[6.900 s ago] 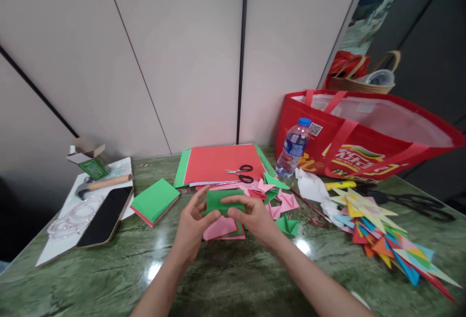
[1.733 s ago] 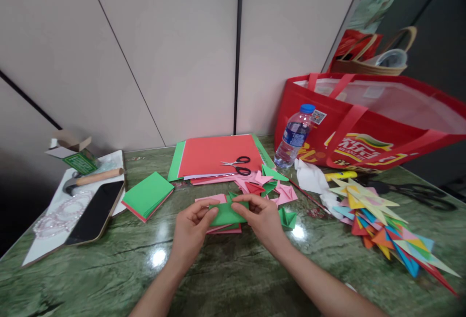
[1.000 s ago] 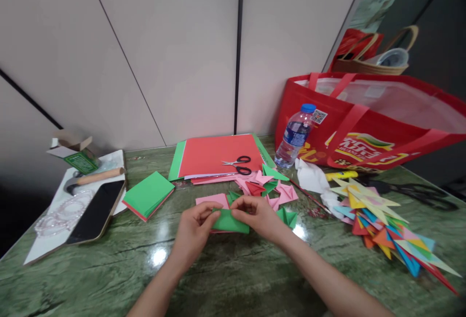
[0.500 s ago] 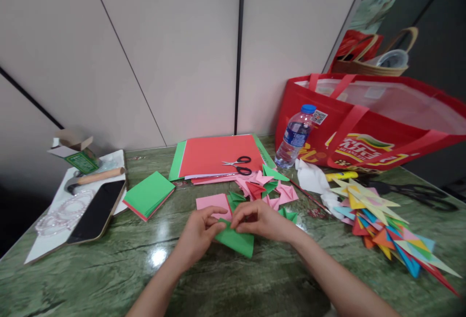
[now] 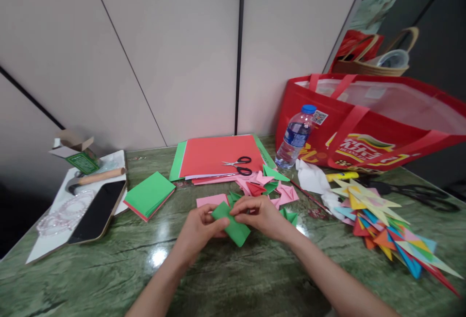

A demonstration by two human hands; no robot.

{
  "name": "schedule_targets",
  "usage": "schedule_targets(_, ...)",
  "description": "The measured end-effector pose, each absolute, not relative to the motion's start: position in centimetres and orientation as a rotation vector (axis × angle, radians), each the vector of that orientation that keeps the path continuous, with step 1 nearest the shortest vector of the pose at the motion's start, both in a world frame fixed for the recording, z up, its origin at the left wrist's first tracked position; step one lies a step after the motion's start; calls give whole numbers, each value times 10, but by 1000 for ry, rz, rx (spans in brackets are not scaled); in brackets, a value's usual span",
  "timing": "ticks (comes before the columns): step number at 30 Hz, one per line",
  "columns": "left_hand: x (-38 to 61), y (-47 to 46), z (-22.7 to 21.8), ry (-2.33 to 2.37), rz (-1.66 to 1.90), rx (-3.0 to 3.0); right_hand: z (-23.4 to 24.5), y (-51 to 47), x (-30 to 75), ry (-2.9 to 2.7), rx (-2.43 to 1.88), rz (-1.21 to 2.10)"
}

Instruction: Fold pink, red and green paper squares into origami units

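A piece of green paper [image 5: 237, 232] is held up slightly tilted between both hands, above the table. My left hand [image 5: 202, 229] pinches its left side, the thumb lying on the near face. With thumb and fingertips pressed together, my right hand [image 5: 257, 216] grips its upper right edge. Behind the hands lies a pink paper sheet [image 5: 211, 200], partly covered. Several folded pink pieces [image 5: 286, 193] and green folded pieces [image 5: 289, 216] are scattered just beyond my right hand.
Small scissors [image 5: 240, 165] rest on a stack of red sheets [image 5: 218, 154]. To the left are green paper squares [image 5: 149, 193], a phone [image 5: 96, 212] and a hammer [image 5: 98, 177]. A water bottle [image 5: 294, 137], red bag [image 5: 364, 132] and colourful folded paper [image 5: 386, 225] stand or lie right.
The green paper has been raised and turned, its left corner now pointing up between the hands. Both hands have shifted slightly upward with it.
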State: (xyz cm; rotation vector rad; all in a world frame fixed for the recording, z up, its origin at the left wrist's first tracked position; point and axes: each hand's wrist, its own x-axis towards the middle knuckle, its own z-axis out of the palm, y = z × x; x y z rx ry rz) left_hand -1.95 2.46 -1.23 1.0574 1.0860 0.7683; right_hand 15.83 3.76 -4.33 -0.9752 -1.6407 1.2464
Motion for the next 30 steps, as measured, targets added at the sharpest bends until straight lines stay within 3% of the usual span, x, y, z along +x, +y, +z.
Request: schedule_targets(30,-18,26,-16,1150,916,987,-51,39,155,-1524,-1048,1198)
